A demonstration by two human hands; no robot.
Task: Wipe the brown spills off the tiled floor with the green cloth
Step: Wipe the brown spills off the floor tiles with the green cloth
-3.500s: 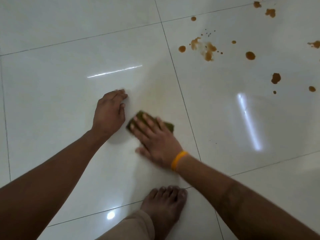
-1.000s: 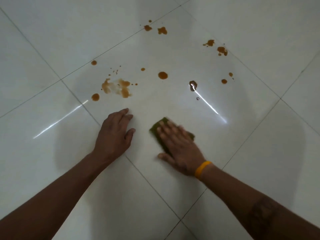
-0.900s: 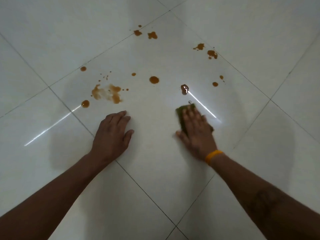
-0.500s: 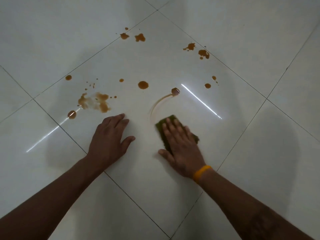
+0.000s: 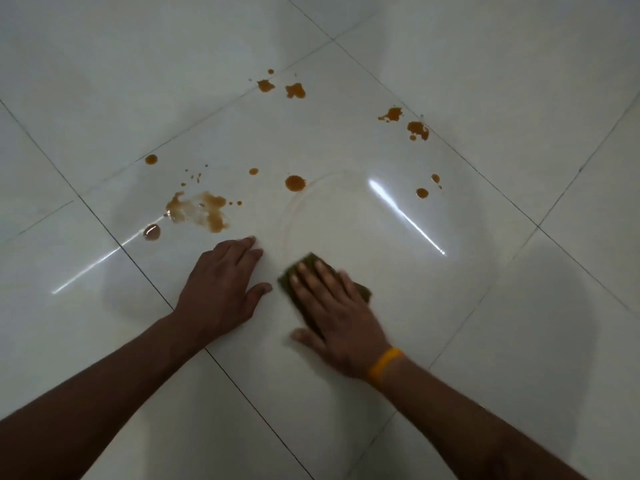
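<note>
1. The right hand is lying flat and open on the green cloth, fingers spread, pressing it against the tiled floor just below the middle of the frame; it is not closing around the cloth.
2. The left hand is resting open, palm down, on bare tile just left of the cloth, holding nothing and seemingly propping the body.
3. The cloth is showing only as a dark green corner above the fingertips and a small edge at the right of the knuckles; it looks soft, thin and light, so it is likely sliding easily on the glossy tile and bunching unless a flat palm is pinning it. Pressing through the whole palm looks like the best hold.
4. The brown spills are sitting higher up: a smeared patch at middle left, a round drop near the centre, pairs of blotches at the upper middle and upper right, and small dots at the right.
5. A faint curved wet streak is arcing from the round drop down toward the cloth.
6. Most of the cloth is hiding under the hand, so its shape, folds and soiling are impossible to judge. Both forearms are running out of the bottom of the frame, a yellow wristband is ringing the right wrist, and bright glare is washing over parts of the tile, possibly masking thin residue.
</note>
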